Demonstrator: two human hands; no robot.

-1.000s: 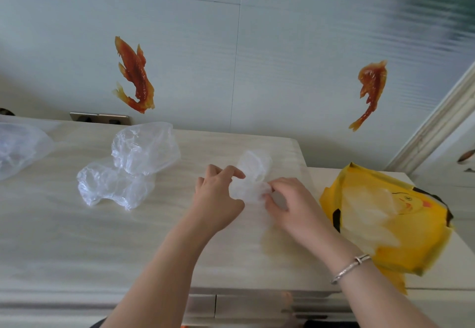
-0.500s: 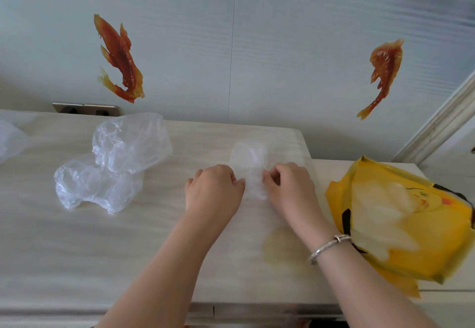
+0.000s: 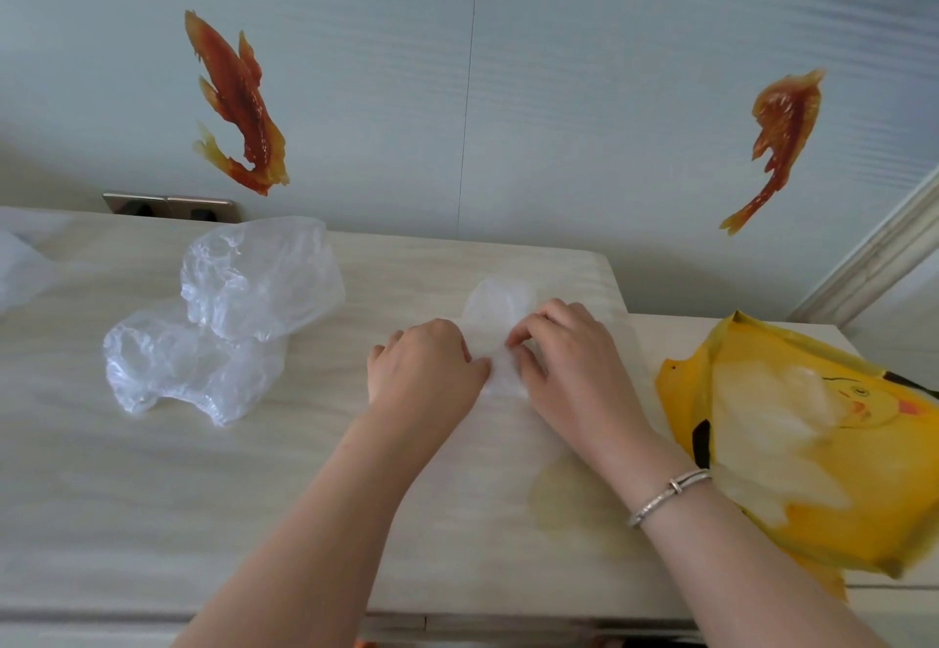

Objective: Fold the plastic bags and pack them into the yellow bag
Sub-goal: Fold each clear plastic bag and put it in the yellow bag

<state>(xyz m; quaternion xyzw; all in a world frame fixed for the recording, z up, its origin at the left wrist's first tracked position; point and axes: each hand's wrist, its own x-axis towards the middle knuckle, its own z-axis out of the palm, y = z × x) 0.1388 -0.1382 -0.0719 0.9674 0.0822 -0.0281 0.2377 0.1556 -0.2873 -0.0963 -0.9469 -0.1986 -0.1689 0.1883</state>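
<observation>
Flattened clear plastic bag [image 3: 500,304] lying mid-table [image 3: 152,495], pinned between left hand [image 3: 424,368] and right hand [image 3: 571,360], both knuckles-up and side by side, curled fingertips pinching its near part while the far end pokes out beyond the fingers. Two more crumpled clear bags [image 3: 223,312] heaped together well to the left, a scrap of another at the far-left edge. One yellow bag [image 3: 833,505] flat on the right, near the right wrist with its silver bracelet [image 3: 670,495]; two fish stickers [image 3: 236,103] up on the wall.
</observation>
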